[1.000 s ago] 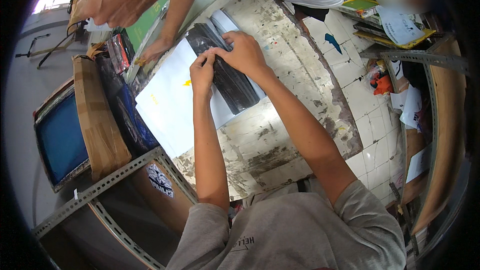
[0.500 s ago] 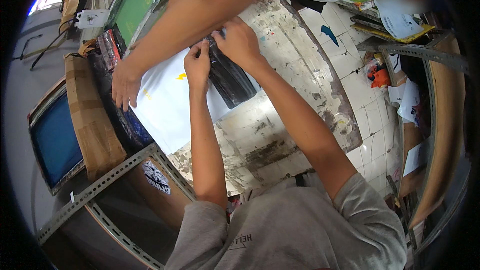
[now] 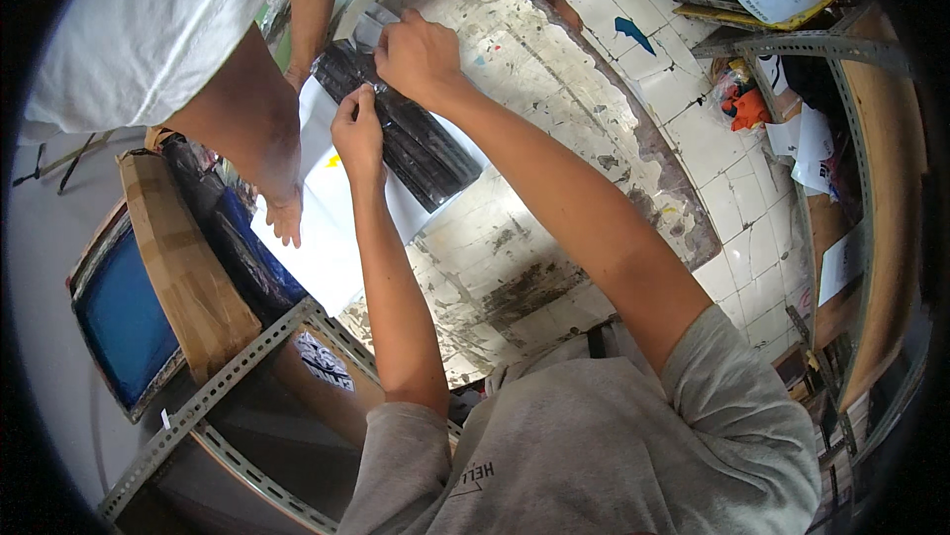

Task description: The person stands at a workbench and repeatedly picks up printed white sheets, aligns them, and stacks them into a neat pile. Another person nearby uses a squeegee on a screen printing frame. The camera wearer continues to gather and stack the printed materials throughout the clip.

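Note:
A shiny black plastic sheet [image 3: 427,154], creased lengthwise, lies on white fabric [image 3: 322,253] that carries a small yellow print. My left hand [image 3: 358,131] pinches at the near left edge of the black sheet, thumb and forefinger together. Farther up, my right hand [image 3: 421,55] has its fingers curled over the sheet's far part, beside a greyish translucent piece [image 3: 371,25]. The fingertips of my right hand are partly hidden. A co-worker's open hand [image 3: 284,210] hangs over the left side of the white fabric; their other arm [image 3: 312,25] reaches down behind it.
Beneath the fabric is a worn, paint-flaked table [image 3: 554,139]. The co-worker's white shirt [image 3: 168,35] fills the upper left. A cardboard piece [image 3: 183,263], a blue-meshed frame [image 3: 124,312] and a perforated metal rail [image 3: 213,401] stand left. Shelving [image 3: 856,198] rises at right.
The co-worker has leaned in at the upper left, and the forearm that crossed beyond my hands has drawn left. My hands stay at the black sheet, the right one nearer its far end.

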